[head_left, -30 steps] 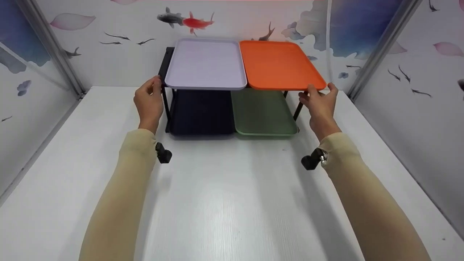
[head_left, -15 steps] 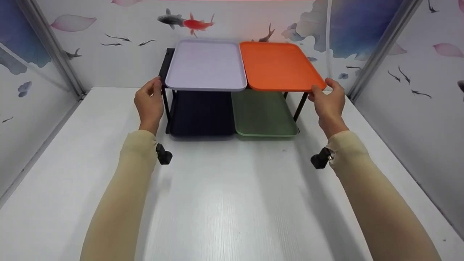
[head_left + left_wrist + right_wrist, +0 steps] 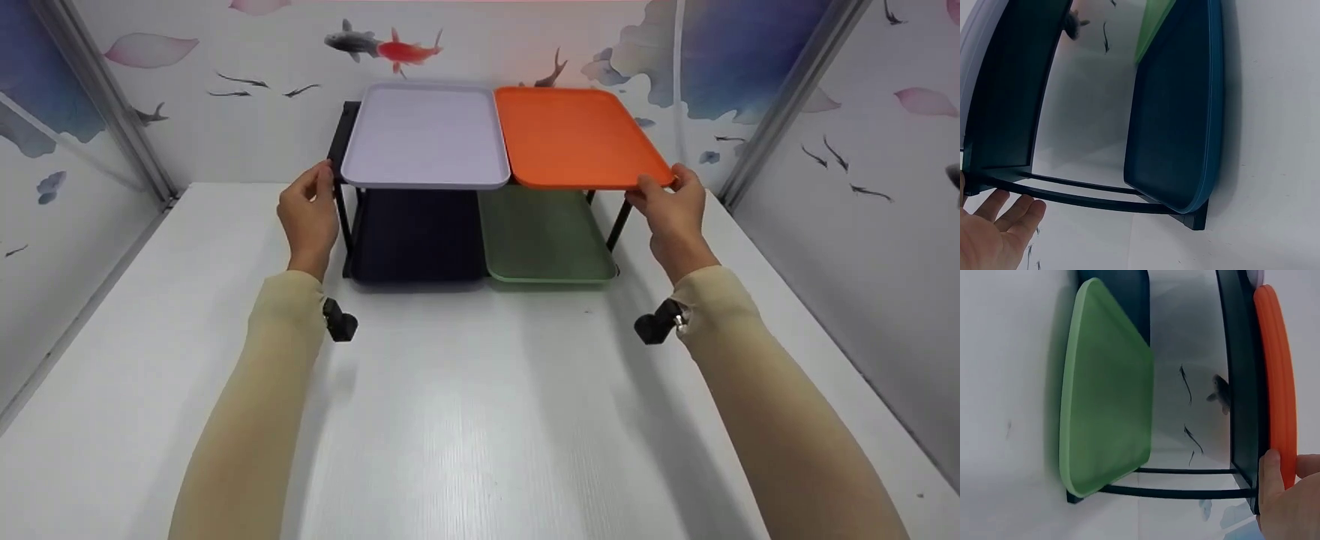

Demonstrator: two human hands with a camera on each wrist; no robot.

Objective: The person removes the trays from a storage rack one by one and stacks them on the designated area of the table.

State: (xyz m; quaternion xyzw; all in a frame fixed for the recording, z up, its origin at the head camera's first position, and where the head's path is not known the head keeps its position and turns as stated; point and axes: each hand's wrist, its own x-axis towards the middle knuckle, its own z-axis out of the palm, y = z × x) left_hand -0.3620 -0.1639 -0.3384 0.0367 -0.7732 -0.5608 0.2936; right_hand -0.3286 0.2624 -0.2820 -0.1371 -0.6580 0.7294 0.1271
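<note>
A black two-tier rack (image 3: 1005,112) stands on the table and carries flat trays. On its upper tier a pale lilac tray (image 3: 427,135) lies beside an orange tray (image 3: 581,139). Below are a dark navy tray (image 3: 420,234) and a green tray (image 3: 547,234). My left hand (image 3: 309,217) holds the rack's upper front left corner, its fingers under the shelf edge in the left wrist view. With my right hand (image 3: 675,217) I pinch the orange tray's front right corner. The right wrist view shows fingers on both faces of the orange rim (image 3: 1280,394).
The rack is near the back wall (image 3: 255,127), which is printed with fish and petals. White table surface (image 3: 465,405) extends in front of it. Side walls with metal corner posts (image 3: 795,97) enclose the table left and right.
My right hand has moved slightly right along the orange tray's corner, then a little back, and its fingers have closed on the rim. The left hand, rack and trays look the same.
</note>
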